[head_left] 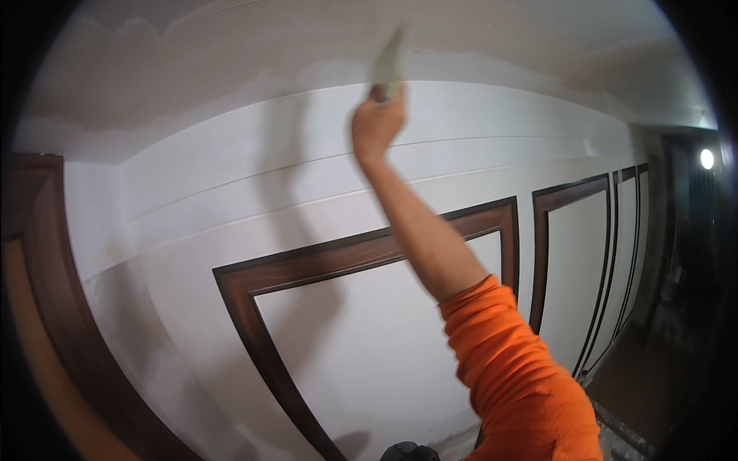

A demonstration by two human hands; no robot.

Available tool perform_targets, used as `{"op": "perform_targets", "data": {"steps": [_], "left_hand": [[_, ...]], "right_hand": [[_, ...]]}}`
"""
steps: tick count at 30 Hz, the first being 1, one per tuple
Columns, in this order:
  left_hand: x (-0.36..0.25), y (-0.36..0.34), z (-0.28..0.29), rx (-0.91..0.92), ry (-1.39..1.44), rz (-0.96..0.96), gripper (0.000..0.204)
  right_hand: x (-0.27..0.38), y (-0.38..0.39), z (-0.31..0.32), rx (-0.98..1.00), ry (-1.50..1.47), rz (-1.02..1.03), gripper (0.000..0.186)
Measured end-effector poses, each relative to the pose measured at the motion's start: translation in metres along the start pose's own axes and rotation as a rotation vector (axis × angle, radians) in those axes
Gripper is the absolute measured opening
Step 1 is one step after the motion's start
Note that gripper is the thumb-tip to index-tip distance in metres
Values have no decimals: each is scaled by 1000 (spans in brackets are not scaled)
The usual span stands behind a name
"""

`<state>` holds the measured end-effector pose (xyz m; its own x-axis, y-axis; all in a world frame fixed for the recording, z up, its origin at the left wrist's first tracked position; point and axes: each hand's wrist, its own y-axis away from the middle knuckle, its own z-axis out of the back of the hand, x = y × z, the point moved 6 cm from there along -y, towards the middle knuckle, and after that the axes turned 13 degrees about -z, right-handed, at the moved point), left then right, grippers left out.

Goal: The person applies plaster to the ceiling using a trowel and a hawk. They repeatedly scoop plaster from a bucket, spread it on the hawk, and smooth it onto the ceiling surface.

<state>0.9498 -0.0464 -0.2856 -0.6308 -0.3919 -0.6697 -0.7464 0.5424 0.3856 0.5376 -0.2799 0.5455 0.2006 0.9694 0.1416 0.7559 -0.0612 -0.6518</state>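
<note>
My right arm, in an orange sleeve pushed up to the elbow, reaches up toward the ceiling. At its end my right hand [377, 127] is closed round the dark handle of what looks like a putty knife [388, 65]. The tool's thin, pale greenish blade points upward and is smeared by motion. Behind it is the ceiling [492, 46], patchy with beige and whitish areas; whether the blade touches it I cannot tell. My left hand is out of view.
Below the ceiling runs a white wall [207, 215] with dark wood panel frames [315, 269]. A brown wooden door frame [54, 253] stands at left. A dark rounded object [409, 452] shows at the lower edge. At far right, a bright lamp [707, 159] shines in a dim area.
</note>
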Motion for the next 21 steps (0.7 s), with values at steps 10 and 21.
{"op": "perform_targets", "data": {"steps": [10, 21], "left_hand": [[-8, -43, -38, 124, -53, 9, 29], [-27, -37, -31, 131, -66, -63, 30]], "right_hand": [[-77, -253, 98, -196, -70, -286, 22], [88, 51, -82, 240, -9, -120, 66]]}}
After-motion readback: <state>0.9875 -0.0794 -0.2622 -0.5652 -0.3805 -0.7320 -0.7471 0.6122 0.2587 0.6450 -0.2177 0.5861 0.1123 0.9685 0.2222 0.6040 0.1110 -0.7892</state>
